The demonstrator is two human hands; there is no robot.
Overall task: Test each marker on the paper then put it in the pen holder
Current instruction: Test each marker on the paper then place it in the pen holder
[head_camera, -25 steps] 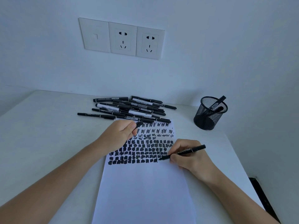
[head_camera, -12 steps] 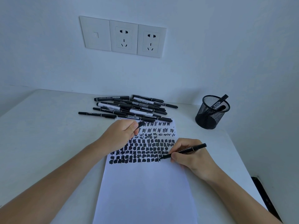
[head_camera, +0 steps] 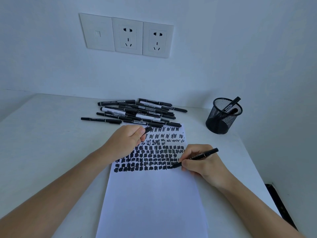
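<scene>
A white sheet of paper [head_camera: 152,200] lies on the table, its upper part filled with rows of black scribbles. My right hand [head_camera: 200,162] grips a black marker [head_camera: 197,158] with its tip touching the paper at the right end of the lowest scribble row. My left hand [head_camera: 127,140] rests on the paper's upper left and pinches a black marker cap [head_camera: 148,130]. A pile of several black markers [head_camera: 137,113] lies behind the paper. The black mesh pen holder [head_camera: 223,117] stands at the back right with two markers in it.
A white table [head_camera: 42,143] runs up to a wall with a row of sockets [head_camera: 127,35]. The table's right edge is close to the pen holder, and a dark strip [head_camera: 281,206] shows on the floor beyond it.
The marker tip has stayed at the right end of the lowest row with small strokes. My left hand keeps the cap in the same place.
</scene>
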